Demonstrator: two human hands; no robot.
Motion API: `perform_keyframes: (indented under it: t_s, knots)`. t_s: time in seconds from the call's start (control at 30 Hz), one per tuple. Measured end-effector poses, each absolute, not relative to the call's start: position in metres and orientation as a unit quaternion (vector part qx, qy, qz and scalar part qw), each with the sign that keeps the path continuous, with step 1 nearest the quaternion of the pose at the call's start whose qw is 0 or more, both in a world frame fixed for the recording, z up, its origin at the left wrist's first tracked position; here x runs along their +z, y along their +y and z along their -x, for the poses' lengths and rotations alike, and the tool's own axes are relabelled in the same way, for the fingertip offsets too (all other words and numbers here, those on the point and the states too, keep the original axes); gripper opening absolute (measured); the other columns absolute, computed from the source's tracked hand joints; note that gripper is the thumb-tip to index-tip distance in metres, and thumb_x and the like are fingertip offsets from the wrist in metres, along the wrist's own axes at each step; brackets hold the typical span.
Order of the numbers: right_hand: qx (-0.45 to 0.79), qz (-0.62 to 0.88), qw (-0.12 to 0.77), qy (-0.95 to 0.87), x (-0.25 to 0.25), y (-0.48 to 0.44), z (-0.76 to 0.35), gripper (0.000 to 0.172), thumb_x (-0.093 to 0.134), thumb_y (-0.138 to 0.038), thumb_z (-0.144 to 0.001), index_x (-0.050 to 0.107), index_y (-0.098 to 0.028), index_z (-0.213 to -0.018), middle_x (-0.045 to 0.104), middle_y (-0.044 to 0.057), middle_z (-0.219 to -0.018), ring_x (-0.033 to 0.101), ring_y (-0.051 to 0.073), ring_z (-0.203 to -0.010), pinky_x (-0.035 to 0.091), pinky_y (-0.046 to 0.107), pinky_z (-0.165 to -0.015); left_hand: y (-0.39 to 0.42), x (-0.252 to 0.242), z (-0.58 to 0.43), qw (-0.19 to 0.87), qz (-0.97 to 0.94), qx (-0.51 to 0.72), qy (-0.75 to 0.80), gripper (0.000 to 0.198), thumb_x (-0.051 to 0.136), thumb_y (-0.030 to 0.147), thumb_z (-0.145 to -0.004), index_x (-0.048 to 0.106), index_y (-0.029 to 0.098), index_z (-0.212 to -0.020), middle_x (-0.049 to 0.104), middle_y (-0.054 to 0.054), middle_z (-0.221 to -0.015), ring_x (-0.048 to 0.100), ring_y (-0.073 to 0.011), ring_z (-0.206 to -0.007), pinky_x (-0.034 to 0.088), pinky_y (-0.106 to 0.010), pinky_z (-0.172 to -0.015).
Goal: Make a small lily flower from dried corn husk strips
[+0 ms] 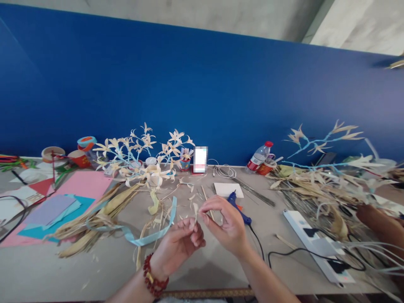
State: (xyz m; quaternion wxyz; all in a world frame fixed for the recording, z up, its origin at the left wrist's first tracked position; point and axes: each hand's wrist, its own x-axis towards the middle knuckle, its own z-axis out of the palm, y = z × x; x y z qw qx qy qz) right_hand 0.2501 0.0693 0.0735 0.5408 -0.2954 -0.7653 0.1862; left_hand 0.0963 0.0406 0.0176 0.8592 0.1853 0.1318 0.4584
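My left hand (pixel 179 246), with a red bead bracelet on its wrist, and my right hand (pixel 225 223) meet above the grey table (pixel 104 269). Together they pinch a small pale strip of dried husk (pixel 195 211) between their fingertips. Both hands have their fingers closed on it. Just behind my right hand lies a blue hot-glue gun (pixel 238 206), its black cord running to the right. A light blue ribbon (pixel 148 235) curls on the table left of my left hand. A thin wooden stick (pixel 206 202) lies behind my fingers.
Husk-flower branches (pixel 142 147) stand at the back by the blue wall. Dried husks (pixel 94 219) and coloured paper sheets (pixel 53 210) lie at the left. A white power strip (pixel 315 244), a water bottle (pixel 259 156), a white pad (pixel 228 190) and more husks sit right. Another person's arm (pixel 381 223) reaches in at right.
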Motion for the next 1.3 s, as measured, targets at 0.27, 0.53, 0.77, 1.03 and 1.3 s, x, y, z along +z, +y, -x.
perform_keyframes:
  t_s: [0.27,0.53,0.77,1.03,1.3]
  knots:
    - [0.154,0.279,0.524,-0.790,0.0756,0.0708,-0.2507,0.020,0.059,-0.006,-0.083,0.062,-0.025,-0.092,0.070,0.003,-0.080,0.066,0.019,-0.079,0.053,0.036,-0.076,0.0394,0.0177,-0.0960,0.858,-0.187,0.459,0.133,0.015,0.056,0.013,-0.088,0.061,0.012,-0.074,0.051,-0.001,-0.063,0.045,-0.0117,-0.061,0.038,-0.031,-0.073]
    - [0.129,0.258,0.508,-0.812,0.0724,0.0742,-0.2509,0.023,0.058,-0.005,-0.084,0.062,-0.024,-0.096,0.070,0.004,-0.083,0.066,0.020,-0.081,0.053,0.036,-0.076,0.0399,0.0180,-0.0943,0.857,-0.193,0.457,0.143,0.015,0.060,0.017,-0.086,0.061,0.012,-0.071,0.051,-0.002,-0.064,0.044,-0.0120,-0.061,0.037,-0.031,-0.072]
    - [0.122,0.248,0.497,-0.823,0.0738,0.0748,-0.2499,0.024,0.059,-0.002,-0.083,0.062,-0.022,-0.097,0.070,0.006,-0.085,0.065,0.019,-0.083,0.053,0.034,-0.078,0.0396,0.0180,-0.0939,0.859,-0.192,0.454,0.139,0.014,0.060,0.017,-0.085,0.062,0.012,-0.072,0.051,-0.003,-0.063,0.044,-0.0121,-0.061,0.036,-0.030,-0.071]
    - [0.110,0.266,0.471,-0.834,0.0751,0.0752,-0.2505,0.025,0.060,-0.004,-0.084,0.062,-0.022,-0.101,0.071,0.005,-0.090,0.066,0.018,-0.086,0.052,0.034,-0.082,0.0406,0.0181,-0.0922,0.857,-0.200,0.456,0.136,0.013,0.061,0.017,-0.084,0.063,0.012,-0.072,0.051,-0.002,-0.062,0.044,-0.0122,-0.061,0.037,-0.030,-0.071]
    - [0.133,0.283,0.464,-0.829,0.0745,0.0741,-0.2499,0.033,0.059,-0.004,-0.085,0.061,-0.024,-0.111,0.070,0.005,-0.097,0.065,0.018,-0.093,0.051,0.031,-0.084,0.0397,0.0193,-0.0911,0.855,-0.204,0.457,0.134,0.013,0.062,0.018,-0.084,0.063,0.012,-0.072,0.051,-0.003,-0.061,0.044,-0.0125,-0.061,0.036,-0.030,-0.072]
